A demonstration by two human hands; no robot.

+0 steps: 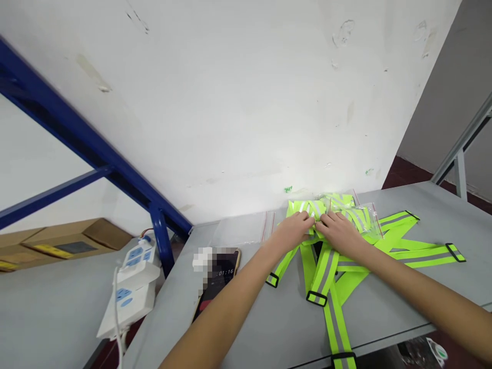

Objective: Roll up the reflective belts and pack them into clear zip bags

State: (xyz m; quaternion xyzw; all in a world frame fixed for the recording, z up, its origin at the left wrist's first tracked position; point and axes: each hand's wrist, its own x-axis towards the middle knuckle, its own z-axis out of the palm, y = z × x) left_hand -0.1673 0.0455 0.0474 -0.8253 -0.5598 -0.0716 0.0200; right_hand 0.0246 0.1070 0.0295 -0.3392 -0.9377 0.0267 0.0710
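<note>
Neon yellow-green reflective straps (326, 271) with grey stripes and black buckles lie spread on the grey shelf, some hanging over its front edge. At the pile's back, my left hand (295, 229) has its fingers curled on a bunched reflective strap (307, 207). Close beside it, my right hand (340, 233) is bent over the same bunch, fingertips nearly meeting the left ones. Folded straps in clear zip bags (359, 218) sit just behind and right of my right hand. The fingertips' exact grip is partly hidden.
Flat clear zip bags (244, 228) lie by the wall, left of my hands. A phone (219, 279) showing a timer is near my left forearm. Power strips (132, 279), a blue metal frame (159, 230) and cardboard boxes (65, 243) stand at the left.
</note>
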